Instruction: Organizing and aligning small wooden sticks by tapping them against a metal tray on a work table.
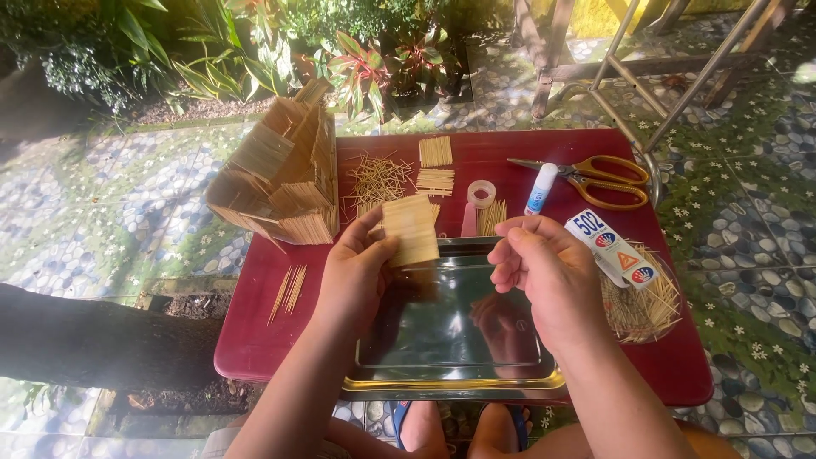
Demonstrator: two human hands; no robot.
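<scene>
My left hand (355, 272) holds up a flat rectangular panel of glued toothpicks (410, 229) above the far edge of a shiny metal tray (450, 374). My right hand (540, 272) hovers beside it, fingers curled inward and pinched near the panel's right side; whether it holds anything is hidden. A model house built of toothpicks (285, 174) stands on the red table (255, 340) to the left.
Loose toothpicks (376, 178), small toothpick panels (435, 151), a tape roll (481, 193), a glue stick (541, 189), yellow-handled scissors (595, 180) and a glue packet (616, 251) over a toothpick pile (646, 306) lie on the table. Tiled ground, plants and metal frame legs surround it.
</scene>
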